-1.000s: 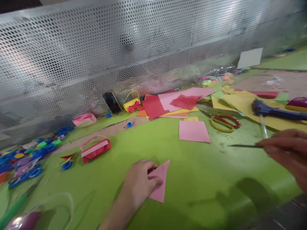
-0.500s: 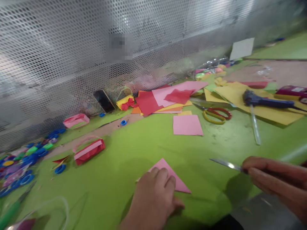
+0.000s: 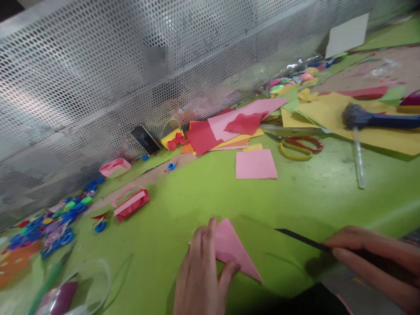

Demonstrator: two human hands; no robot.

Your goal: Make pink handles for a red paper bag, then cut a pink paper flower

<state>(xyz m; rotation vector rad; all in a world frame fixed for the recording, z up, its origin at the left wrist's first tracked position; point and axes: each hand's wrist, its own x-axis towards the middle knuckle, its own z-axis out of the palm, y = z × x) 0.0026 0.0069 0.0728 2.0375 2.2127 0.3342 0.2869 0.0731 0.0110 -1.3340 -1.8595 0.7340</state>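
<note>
"Tabletop first: what surrounds your pink square?"

"Your pink square (image 3: 256, 164) lies on a glossy green tabletop (image 3: 187, 197). A perforated metal screen (image 3: 213, 57) stands well beyond it. Just past the square, overlapping colored sheets (image 3: 203, 138) are piled; to its right you have red-and-yellow-handled scissors (image 3: 297, 148), then a blue glue gun (image 3: 383, 121). Well to its left sits a small red paper bag (image 3: 131, 206)."

"And your fingers?"

"Nearer you than the square, your left hand (image 3: 200, 271) presses on a pink paper triangle (image 3: 231, 249): fingers together over its left side, thumb spread away onto its lower edge. Nearer you and to the square's right, your right hand (image 3: 390, 278) has thumb and fingers clamped on a slim dark tool (image 3: 302, 239). Its tip is apart from your triangle."
</note>
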